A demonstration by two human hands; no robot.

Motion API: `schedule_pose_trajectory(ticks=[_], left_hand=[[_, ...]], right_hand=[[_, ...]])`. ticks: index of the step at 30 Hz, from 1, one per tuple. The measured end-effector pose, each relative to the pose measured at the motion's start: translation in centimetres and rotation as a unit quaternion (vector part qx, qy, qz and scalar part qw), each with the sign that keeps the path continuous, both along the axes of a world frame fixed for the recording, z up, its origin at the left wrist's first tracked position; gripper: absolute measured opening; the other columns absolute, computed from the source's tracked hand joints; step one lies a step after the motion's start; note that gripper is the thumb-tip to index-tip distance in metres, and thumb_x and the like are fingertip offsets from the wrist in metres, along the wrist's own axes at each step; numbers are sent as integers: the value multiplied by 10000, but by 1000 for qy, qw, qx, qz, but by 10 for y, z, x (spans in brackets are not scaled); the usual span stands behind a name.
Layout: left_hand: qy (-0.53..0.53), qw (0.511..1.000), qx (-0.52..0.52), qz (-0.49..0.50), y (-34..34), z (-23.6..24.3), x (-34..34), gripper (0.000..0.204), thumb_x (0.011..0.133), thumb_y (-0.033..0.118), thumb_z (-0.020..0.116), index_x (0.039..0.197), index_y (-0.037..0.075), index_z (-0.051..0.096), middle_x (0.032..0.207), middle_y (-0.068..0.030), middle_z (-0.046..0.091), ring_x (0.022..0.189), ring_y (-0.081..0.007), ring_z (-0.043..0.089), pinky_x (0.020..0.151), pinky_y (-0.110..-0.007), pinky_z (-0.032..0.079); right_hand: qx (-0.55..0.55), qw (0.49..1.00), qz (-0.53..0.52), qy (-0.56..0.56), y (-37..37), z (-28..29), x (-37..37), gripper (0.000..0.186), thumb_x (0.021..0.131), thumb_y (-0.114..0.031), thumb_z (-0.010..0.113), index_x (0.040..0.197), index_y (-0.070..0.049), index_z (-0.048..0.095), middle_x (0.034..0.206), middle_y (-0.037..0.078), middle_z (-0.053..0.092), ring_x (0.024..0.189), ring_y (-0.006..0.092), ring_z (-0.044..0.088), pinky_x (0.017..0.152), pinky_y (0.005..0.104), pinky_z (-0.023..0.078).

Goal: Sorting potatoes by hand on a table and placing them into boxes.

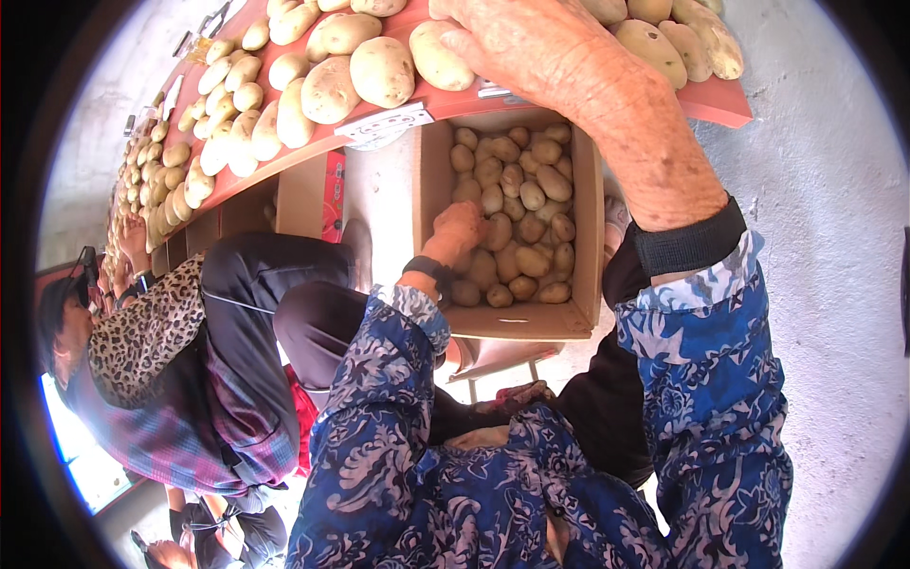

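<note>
My left hand (459, 233) reaches down into a cardboard box (434, 161) holding several potatoes (532, 195). Its fingers are curled down among them; whatever is inside the fingers is hidden. Over the table's near edge stretches my right arm, and my right hand (493, 30) is partly cut off by the top of the picture. Its thumb side rests at a large pale potato (440, 57) on the red tabletop (728, 102). The other fingers of that hand are out of sight. Dark bands circle both wrists.
Rows of potatoes (328, 90) cover the table, smaller ones toward the far left. A metal bracket (387, 123) sits under its edge. On my left sits another person (180, 379), hands at the table. A pale wall (834, 266) rises on the right.
</note>
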State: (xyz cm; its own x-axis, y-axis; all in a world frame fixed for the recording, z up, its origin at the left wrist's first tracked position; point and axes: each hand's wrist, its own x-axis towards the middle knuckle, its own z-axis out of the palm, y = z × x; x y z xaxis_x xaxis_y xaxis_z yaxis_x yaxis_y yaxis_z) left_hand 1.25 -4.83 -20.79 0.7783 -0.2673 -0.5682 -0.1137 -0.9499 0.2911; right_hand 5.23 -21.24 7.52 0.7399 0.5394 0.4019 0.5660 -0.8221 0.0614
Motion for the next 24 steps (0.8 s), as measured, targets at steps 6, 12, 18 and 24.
schedule_pose_trajectory(ticks=[6, 12, 18, 24], left_hand=[[12, 998, 43, -50, -10, -13, 7, 325, 832, 263, 617, 1109, 93, 634, 1129, -153, 643, 1078, -320, 603, 862, -416, 506], [17, 995, 82, -48, -14, -38, 7, 320, 836, 205, 602, 1139, 106, 629, 1170, -142, 630, 1122, -313, 585, 914, -428, 475], [31, 987, 127, -97, -17, -53, 19, 336, 839, 171, 584, 1168, 120, 637, 1253, -112, 594, 1145, -304, 575, 946, -425, 444], [-9, 982, 139, -132, -16, -55, 13, 316, 862, 180, 550, 1151, 101, 652, 1222, -114, 615, 1150, -291, 576, 918, -411, 465]], right_hand=[[21, 999, 4, 50, -2, -2, -4, 117, 742, -105, 628, 754, -12, 698, 738, 157, 660, 737, 283, 662, 672, 384, 515], [68, 991, 11, 115, -6, -1, -6, 121, 713, -117, 677, 780, -21, 706, 756, 164, 669, 757, 293, 668, 674, 393, 524], [107, 975, 18, 194, -9, 8, -9, 159, 683, -129, 726, 806, -30, 714, 773, 170, 677, 777, 303, 673, 676, 402, 533], [100, 988, -10, 117, 2, -14, 0, 178, 628, -113, 749, 786, -37, 720, 737, 169, 672, 754, 301, 671, 652, 401, 533]])
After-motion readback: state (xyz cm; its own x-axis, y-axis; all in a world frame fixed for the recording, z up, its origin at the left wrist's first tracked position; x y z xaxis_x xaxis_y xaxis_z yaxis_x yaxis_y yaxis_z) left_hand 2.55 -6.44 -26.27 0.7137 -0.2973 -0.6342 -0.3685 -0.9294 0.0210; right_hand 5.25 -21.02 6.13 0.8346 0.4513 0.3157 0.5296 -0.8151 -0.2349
